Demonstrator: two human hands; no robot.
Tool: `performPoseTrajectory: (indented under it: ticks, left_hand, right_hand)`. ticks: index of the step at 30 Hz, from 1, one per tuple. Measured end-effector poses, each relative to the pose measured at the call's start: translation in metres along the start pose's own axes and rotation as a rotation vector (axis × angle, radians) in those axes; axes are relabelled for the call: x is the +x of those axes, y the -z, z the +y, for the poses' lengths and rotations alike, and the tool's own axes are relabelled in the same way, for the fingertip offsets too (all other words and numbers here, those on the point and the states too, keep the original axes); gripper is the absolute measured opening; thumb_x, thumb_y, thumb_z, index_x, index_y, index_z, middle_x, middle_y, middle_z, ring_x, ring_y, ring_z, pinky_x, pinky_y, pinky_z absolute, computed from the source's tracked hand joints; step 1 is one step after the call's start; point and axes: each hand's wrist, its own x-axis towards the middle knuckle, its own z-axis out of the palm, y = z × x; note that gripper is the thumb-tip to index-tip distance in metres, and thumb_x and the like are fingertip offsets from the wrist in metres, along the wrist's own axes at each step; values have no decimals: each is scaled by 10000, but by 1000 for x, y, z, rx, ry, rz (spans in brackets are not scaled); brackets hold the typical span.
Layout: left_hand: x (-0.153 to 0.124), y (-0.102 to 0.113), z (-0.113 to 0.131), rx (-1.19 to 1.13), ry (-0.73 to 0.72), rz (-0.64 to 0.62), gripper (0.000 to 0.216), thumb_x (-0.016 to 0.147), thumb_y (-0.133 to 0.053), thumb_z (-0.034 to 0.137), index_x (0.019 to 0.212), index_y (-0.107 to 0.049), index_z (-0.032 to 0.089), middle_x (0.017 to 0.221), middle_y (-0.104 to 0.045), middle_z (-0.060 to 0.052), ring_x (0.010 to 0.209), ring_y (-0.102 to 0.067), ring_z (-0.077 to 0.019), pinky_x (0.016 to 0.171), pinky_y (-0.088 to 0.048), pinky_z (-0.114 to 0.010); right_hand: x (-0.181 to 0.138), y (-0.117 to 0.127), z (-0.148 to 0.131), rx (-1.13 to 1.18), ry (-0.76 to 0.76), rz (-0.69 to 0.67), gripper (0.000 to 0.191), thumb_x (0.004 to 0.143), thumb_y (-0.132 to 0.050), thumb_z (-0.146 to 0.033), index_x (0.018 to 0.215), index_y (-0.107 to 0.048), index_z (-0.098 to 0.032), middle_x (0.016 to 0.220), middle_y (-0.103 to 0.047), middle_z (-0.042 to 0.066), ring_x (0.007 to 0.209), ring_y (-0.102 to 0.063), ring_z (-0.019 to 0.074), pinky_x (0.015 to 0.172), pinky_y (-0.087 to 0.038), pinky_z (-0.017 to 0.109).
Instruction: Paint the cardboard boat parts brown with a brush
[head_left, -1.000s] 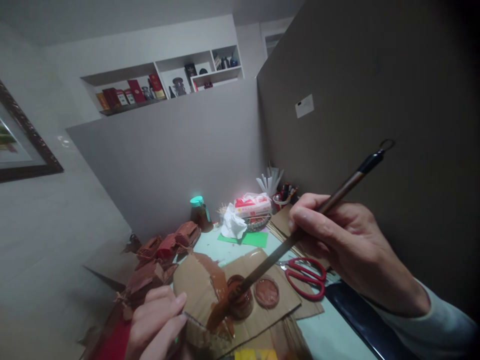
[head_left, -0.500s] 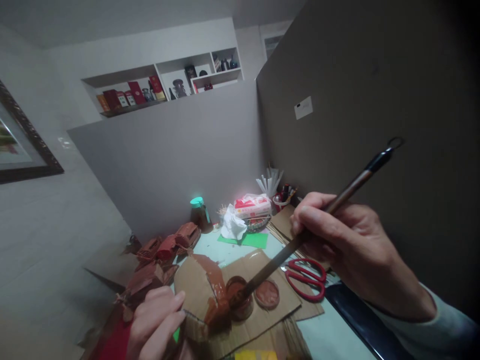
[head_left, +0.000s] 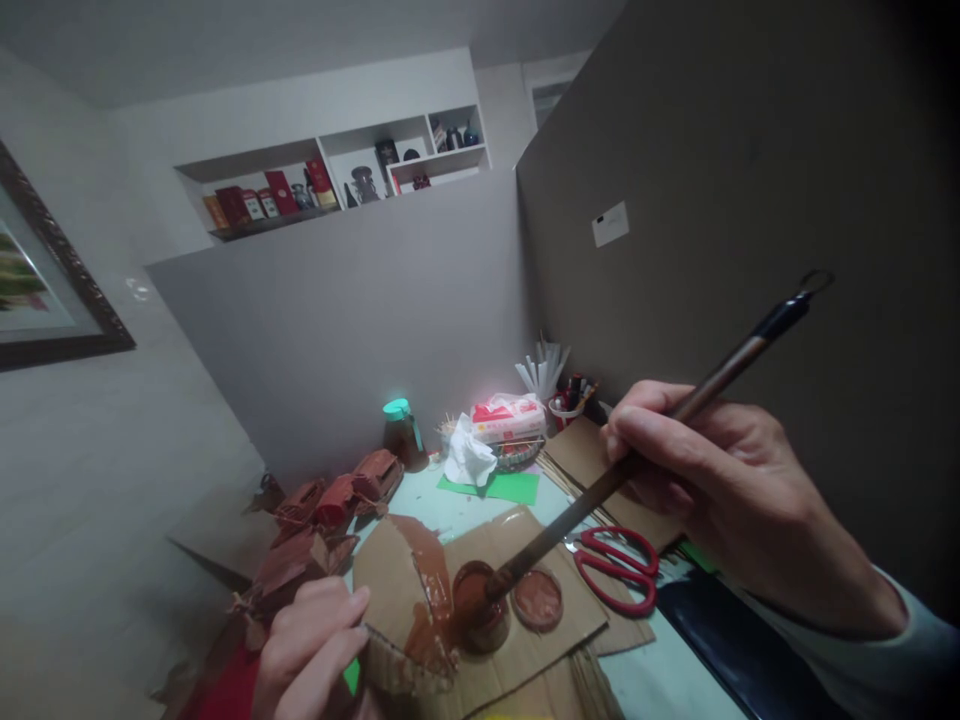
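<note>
A long dark-handled paintbrush [head_left: 570,515] is pinched between the thumb and fingers of my right hand [head_left: 720,490]. It slants down to the left, with its bristles over the mouth of a small jar [head_left: 491,635] of reddish-brown paint. Beside the jar lies a round lid [head_left: 538,598] smeared with the same paint. My left hand [head_left: 311,645] grips the left edge of a cardboard piece [head_left: 384,572] between thumb and fingers. Wet brown paint covers its right part, while its left is bare. Under the jar and lid is a flat cardboard sheet [head_left: 559,640].
Red-handled scissors [head_left: 619,570] lie right of the lid. Reddish-brown cardboard models [head_left: 300,560] line the left side. Behind stand a bottle with a turquoise lid [head_left: 403,435], crumpled tissue [head_left: 469,455], a tissue pack [head_left: 510,418] and a pen cup [head_left: 566,408]. Grey partitions [head_left: 360,310] enclose the table.
My right hand and the brush have shifted slightly right. The bristles, earlier low at the jar's left side by the painted cardboard, are now over the jar. My left hand keeps its grip.
</note>
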Motion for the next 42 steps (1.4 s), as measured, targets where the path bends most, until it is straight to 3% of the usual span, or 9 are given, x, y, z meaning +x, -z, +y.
performPoseTrajectory:
  ticks: [2,4,8,13,20,25,28,33,42]
  left_hand:
    - [-3,5,-4,-2,-38,-69,91,885,-686,161,849,-603,158,995,-640,-67,853,-666,-158,710,-591,-320]
    - [-4,3,-1,-15,-27,-33,92,855,-695,128,842,-605,146,1000,-633,-71,856,-663,-159,728,-588,-319]
    - [3,-11,14,30,169,114,84,834,-708,219,797,-633,210,917,-673,-40,770,-660,-185,699,-580,-374]
    - [7,-17,19,122,362,36,296,696,-824,366,927,-672,260,939,-724,-63,810,-685,-272,721,-593,-480]
    - [-6,-11,12,52,318,88,270,701,-759,189,936,-646,259,902,-685,-39,768,-662,-236,688,-592,-418]
    - [-11,-6,6,-43,256,142,405,606,-636,-43,918,-641,215,903,-622,3,789,-641,-140,817,-554,-290]
    - [-11,-3,5,-57,235,94,425,598,-661,-40,943,-640,209,909,-626,6,798,-643,-149,792,-562,-300]
    - [-4,-6,12,-58,277,129,436,610,-651,-65,948,-640,210,920,-625,-6,799,-634,-170,742,-548,-342]
    - [-5,-5,15,-46,275,86,466,626,-636,-110,986,-628,185,962,-638,-27,843,-626,-186,772,-532,-368]
  right_hand:
    - [-2,-3,0,38,-5,3,293,914,-722,-438,739,-686,-206,603,-477,-32,472,-343,48,406,-215,203]
    - [-4,-7,2,39,-17,-19,307,916,-717,-448,737,-671,-203,600,-469,-40,468,-344,48,409,-233,200]
    - [-5,-13,7,2,-20,-88,318,940,-692,-437,730,-640,-203,591,-448,-57,472,-352,47,404,-248,182]
    - [-4,-8,6,-26,-35,-93,378,951,-669,-453,691,-590,-191,580,-411,-61,483,-355,47,419,-256,177]
    - [0,3,1,-58,4,-22,295,919,-719,-434,735,-677,-208,591,-463,-42,478,-356,46,399,-193,202]
    - [-2,-1,-1,5,1,65,297,893,-732,-444,722,-672,-210,654,-513,-19,498,-364,59,414,-235,204]
    - [-5,-9,-1,-19,-2,123,340,849,-755,-491,691,-649,-209,648,-520,-7,511,-404,94,413,-312,225]
    - [-5,-20,0,-59,3,145,397,777,-777,-574,705,-623,-216,618,-505,-6,498,-436,125,372,-333,248]
    - [-4,-25,5,-42,-32,97,378,825,-762,-515,675,-650,-187,619,-488,-7,474,-364,85,384,-243,239]
